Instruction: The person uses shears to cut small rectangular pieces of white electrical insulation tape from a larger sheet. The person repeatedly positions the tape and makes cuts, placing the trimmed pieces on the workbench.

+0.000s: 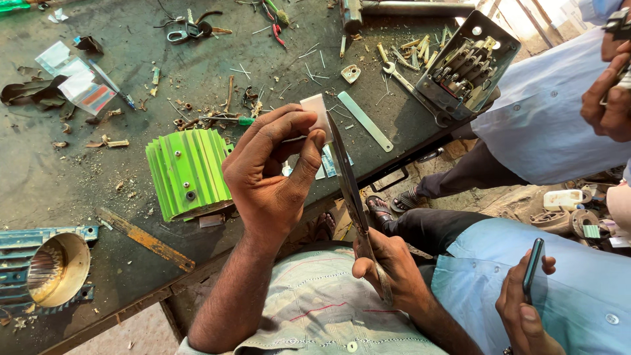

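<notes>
Closest to the camera, the right hand (388, 269) is clenched around the handles of long scissors (348, 184), blades meeting a small pale sheet (317, 112). Just beside it, the left hand (273, 171) pinches that sheet between thumb and fingers, above the green finned housing (187, 172) on the workbench (79, 190).

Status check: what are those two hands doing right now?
Left hand pinches white strip. Right hand grips long scissors, blade at strip. Green finned housing beside.

A dark workbench (79, 190) carries a green finned housing (188, 172), a switch box (465, 69), and scattered scraps.
</notes>
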